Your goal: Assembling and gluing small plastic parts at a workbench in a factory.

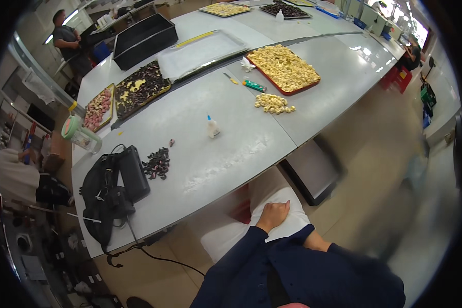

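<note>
My left hand (273, 215) rests on my white-clad thigh (269, 191), below the table edge. Its fingers are curled together, and nothing shows in them. Of my right arm, only a patch of bare skin shows past the dark blue sleeve; the hand itself is hidden. On the grey table (241, 159) ahead stands a small clear bottle (213, 128) with a blue tip. Farther off, a pile of gold-coloured small pieces (274, 103) lies in front of a red-rimmed tray (291, 93) heaped with similar pieces. A green-handled cutter (254, 85) and a small yellow-handled knife (231, 78) lie beside that tray.
At the left are a black bag with a cable (102, 197), dark loose pieces (157, 164) and a green-lidded jar (82, 134). Trays of dark (141, 88) and pink pieces (98, 109) stand beyond, near a black bin (145, 41). Another person (69, 41) stands at the far left.
</note>
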### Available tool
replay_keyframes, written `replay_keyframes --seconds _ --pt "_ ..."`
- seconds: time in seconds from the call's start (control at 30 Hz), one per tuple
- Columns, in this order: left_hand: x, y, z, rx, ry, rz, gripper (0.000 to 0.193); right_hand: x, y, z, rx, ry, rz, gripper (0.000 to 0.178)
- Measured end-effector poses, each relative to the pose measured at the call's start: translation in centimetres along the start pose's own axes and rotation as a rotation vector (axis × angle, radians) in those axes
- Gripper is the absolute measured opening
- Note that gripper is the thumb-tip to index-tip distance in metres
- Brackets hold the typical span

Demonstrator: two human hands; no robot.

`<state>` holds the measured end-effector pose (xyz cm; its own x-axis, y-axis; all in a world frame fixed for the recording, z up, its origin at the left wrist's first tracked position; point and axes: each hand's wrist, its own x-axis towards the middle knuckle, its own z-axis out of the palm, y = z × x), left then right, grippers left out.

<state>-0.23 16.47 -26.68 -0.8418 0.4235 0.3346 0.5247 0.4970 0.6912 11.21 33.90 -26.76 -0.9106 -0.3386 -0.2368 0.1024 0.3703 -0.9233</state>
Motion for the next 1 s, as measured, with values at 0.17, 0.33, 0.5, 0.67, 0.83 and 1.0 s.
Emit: replay_keyframes --seconds 0.17,0.33,0.5,0.67,0.83,1.0 --pt "0.2 -0.1 0.2 -0.006 -0.012 -0.016 0.044 0.6 0.4 0.3 0.167 0.033 0.055 0.046" --pt "0.3 -0.7 0.2 -0.01 -0.025 -0.062 0.044 0.0 0.0 -0.6 0.289 0.112 0.135 0.047" --pt "-0.1 -0.6 -0.6 -0.071 -0.038 -0.11 0.046 1.4 -2.4 -1.1 -0.302 0.053 -0.134 0.025" --pt "0.3 0.6 -3.1 -0.224 -0.307 -0.238 0.023 2.0 -4.9 -1.0 -0.284 0.072 0.11 0.034" --pt "-1.7 0.9 -3.5 -0.259 -0.172 0.009 0.024 2.2 -7.6 -1.6 -0.304 0.129 0.016 0.02" --pt "0.2 2.6 -2.1 -0.076 -0.367 -0.307 0.027 2.2 -6.4 -1.7 -0.319 0.14 0.052 0.016"
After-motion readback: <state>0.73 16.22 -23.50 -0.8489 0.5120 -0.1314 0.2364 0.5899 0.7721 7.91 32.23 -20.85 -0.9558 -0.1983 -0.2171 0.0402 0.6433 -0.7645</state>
